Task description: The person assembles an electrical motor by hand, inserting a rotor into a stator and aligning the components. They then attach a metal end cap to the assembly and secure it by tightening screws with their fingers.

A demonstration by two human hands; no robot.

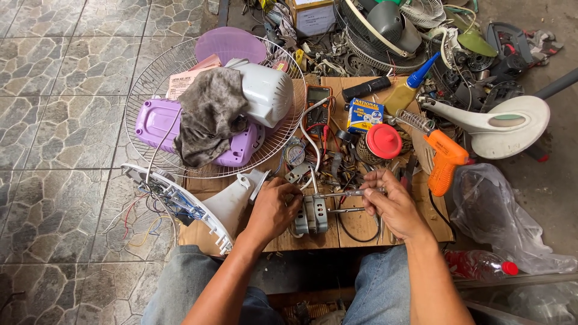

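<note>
A fan motor (312,215) is gripped by the left hand (274,207) on the wooden board (361,225). A screwdriver (349,193) is held in the closed right hand (391,201), its tip touching the motor. An orange soldering gun (445,157) lies nearby.

Bright, even daylight; soft shadows, sharp focus, wide-angle edge bending.

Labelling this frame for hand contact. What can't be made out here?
Head view:
- Left hand: its fingertips hide the contact with the fan motor.
- Right hand: tool tip at the motor too small to tell.
- Grey rag covers part of the purple housing.
- Fan pile cut off by the top edge.
</note>
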